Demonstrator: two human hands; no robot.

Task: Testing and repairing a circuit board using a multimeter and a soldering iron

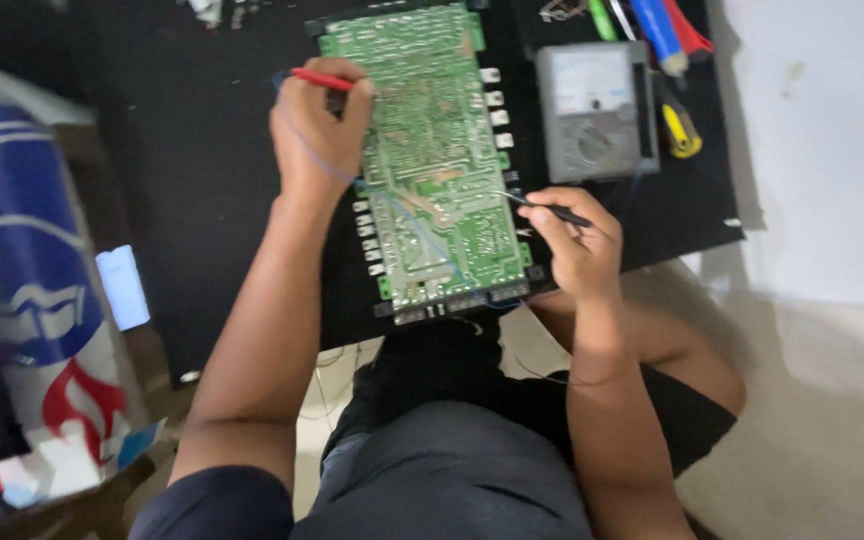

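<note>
My left hand (317,130) pinches a red probe (320,79) at the green board's (432,150) left edge; my right hand (577,245) grips a black probe (547,208), its tip on the board's lower right. A grey meter (594,110) lies right of the board. Far left of it stands a blue-and-white package (32,290) with a red mark.

Both hands (320,130) press probes (549,209) onto a green circuit board (432,150).

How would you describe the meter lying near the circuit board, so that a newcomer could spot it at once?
Start at the large green circuit board on the black mat. Just right of the board's upper half, above the right hand, lies the meter: a grey rectangular box with a pale dial window above a round selector knob. The coloured tool handles beside it are slim; it alone is boxy.
</note>
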